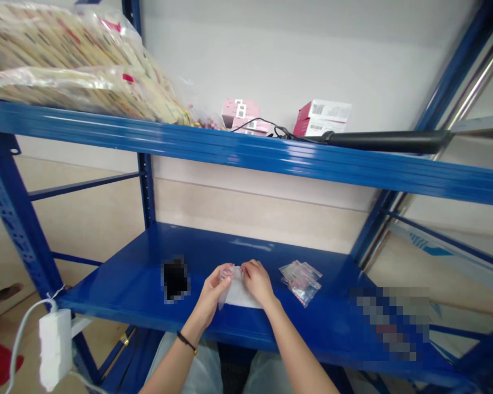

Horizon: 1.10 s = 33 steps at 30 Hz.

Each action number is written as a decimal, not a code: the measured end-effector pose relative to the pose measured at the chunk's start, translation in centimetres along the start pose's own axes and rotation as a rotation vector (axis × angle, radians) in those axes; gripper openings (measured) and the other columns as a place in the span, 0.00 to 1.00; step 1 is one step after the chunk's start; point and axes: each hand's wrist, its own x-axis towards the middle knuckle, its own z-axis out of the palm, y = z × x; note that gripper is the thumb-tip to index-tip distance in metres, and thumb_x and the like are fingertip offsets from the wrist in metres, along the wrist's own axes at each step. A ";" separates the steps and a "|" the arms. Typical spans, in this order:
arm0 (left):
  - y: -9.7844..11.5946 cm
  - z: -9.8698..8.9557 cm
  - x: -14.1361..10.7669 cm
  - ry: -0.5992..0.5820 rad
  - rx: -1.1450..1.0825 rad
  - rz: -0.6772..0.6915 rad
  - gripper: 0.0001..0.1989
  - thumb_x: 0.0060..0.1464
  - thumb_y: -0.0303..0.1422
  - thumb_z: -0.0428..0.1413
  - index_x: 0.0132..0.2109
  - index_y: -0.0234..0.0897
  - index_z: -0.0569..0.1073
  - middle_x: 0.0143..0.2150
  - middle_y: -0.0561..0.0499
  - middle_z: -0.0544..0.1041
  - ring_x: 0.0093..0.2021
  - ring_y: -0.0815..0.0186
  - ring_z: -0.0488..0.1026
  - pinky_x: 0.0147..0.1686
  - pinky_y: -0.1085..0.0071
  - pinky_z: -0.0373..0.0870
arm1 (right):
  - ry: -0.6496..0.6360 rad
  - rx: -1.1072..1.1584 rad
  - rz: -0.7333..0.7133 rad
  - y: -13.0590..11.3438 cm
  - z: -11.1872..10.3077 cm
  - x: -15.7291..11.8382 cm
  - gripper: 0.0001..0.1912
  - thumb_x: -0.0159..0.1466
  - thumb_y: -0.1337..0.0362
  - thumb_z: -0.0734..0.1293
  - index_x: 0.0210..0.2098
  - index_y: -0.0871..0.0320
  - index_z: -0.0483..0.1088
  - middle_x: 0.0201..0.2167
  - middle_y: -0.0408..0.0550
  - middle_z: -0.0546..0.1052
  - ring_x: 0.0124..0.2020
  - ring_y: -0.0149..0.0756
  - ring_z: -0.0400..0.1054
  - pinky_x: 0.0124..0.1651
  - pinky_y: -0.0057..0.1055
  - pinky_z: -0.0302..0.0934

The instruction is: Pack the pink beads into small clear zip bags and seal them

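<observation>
My left hand (215,287) is closed on a small clear plastic bag (227,272), its thumb and fingers pinching the film. At the bag's right side, the fingers of my right hand (256,280) are pinched together at its edge. Something pinkish shows inside the bag, too small to make out. Beneath both hands a white sheet (242,295) lies on the blue shelf (213,246). To the right of my right hand is a loose pile of small clear bags (302,280) with pinkish contents.
A dark, blurred-out object (175,279) lies left of my hands. Another pixelated item (388,325) is at the right. Above runs a blue beam (238,150), with bagged envelopes (74,65), pink boxes (240,114) and a black tube (386,142) over it. A white power strip (55,347) hangs at left.
</observation>
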 end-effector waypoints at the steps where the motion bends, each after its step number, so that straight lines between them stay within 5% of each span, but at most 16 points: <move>1: -0.2 0.0 0.1 0.004 -0.002 0.005 0.26 0.49 0.43 0.69 0.52 0.38 0.79 0.49 0.42 0.82 0.49 0.53 0.76 0.50 0.65 0.69 | -0.002 -0.035 0.006 -0.1 0.5 0.1 0.13 0.68 0.72 0.61 0.39 0.55 0.77 0.39 0.49 0.78 0.45 0.41 0.70 0.49 0.31 0.63; 7: -0.9 0.0 0.2 0.007 0.012 -0.011 0.24 0.48 0.44 0.69 0.50 0.37 0.80 0.51 0.40 0.81 0.53 0.50 0.75 0.54 0.62 0.67 | -0.042 -0.170 0.023 0.0 2.3 0.1 0.13 0.68 0.72 0.61 0.38 0.53 0.76 0.41 0.49 0.77 0.46 0.41 0.68 0.47 0.31 0.61; 12: -0.8 0.0 0.2 0.028 -0.044 -0.060 0.24 0.49 0.44 0.69 0.50 0.37 0.79 0.49 0.40 0.82 0.48 0.53 0.78 0.50 0.63 0.70 | -0.062 -0.183 0.054 0.3 2.4 0.2 0.12 0.70 0.70 0.60 0.38 0.54 0.75 0.42 0.50 0.76 0.47 0.41 0.68 0.48 0.31 0.60; 19: -1.2 -0.1 0.1 -0.060 0.062 -0.027 0.22 0.54 0.42 0.66 0.53 0.38 0.79 0.57 0.40 0.78 0.56 0.51 0.74 0.55 0.62 0.67 | -0.108 -0.175 0.046 0.6 2.2 1.0 0.12 0.69 0.70 0.60 0.36 0.56 0.74 0.39 0.52 0.77 0.44 0.43 0.68 0.46 0.32 0.59; 27: -1.0 0.0 0.1 -0.069 0.108 -0.005 0.21 0.54 0.43 0.66 0.52 0.39 0.80 0.58 0.41 0.77 0.60 0.50 0.71 0.59 0.61 0.64 | -0.116 -0.055 0.040 0.8 2.1 1.7 0.12 0.66 0.74 0.60 0.33 0.58 0.75 0.37 0.55 0.77 0.43 0.44 0.70 0.46 0.33 0.59; 33: -0.9 0.0 0.0 -0.068 0.109 -0.015 0.20 0.55 0.43 0.65 0.52 0.38 0.79 0.58 0.41 0.77 0.59 0.50 0.71 0.59 0.60 0.64 | -0.065 0.183 0.024 0.8 -0.3 2.3 0.11 0.67 0.69 0.60 0.35 0.57 0.75 0.36 0.49 0.78 0.39 0.39 0.72 0.44 0.31 0.62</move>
